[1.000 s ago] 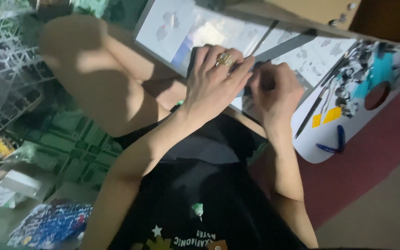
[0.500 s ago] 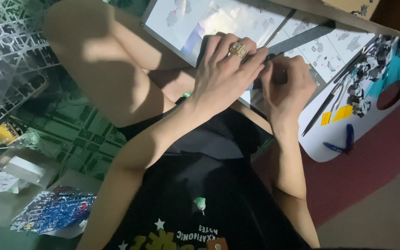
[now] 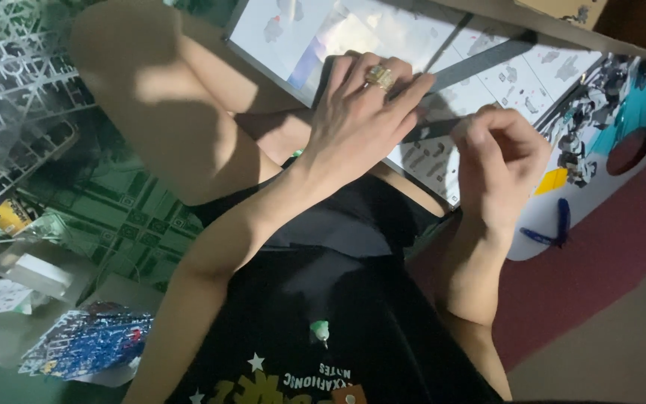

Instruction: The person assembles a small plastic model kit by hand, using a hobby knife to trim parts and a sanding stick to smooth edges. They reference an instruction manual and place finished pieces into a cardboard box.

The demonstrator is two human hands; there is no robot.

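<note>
My left hand (image 3: 360, 112), with a gold ring on one finger, lies back-up on an open picture booklet (image 3: 443, 90) on my lap. Its fingers are stretched together, and what is under the palm is hidden. My right hand (image 3: 499, 161) is curled into a loose fist at the booklet's lower right edge, a short gap from the left fingertips. Nothing shows inside the fist. Blue nippers (image 3: 555, 228) lie just right of my right wrist, on a white box lid (image 3: 600, 187).
Grey plastic part frames (image 3: 16, 90) lie on a green patterned mat (image 3: 114, 217) at the left. A bag of blue parts (image 3: 84, 344) and clear wrappers (image 3: 24, 277) sit at the lower left. My bare knee (image 3: 143, 97) rises at the upper left. Dark red floor (image 3: 600, 277) is on the right.
The hands were touching over the booklet; now my right hand has drawn a little to the right and down, leaving a gap. My left hand stays on the page.
</note>
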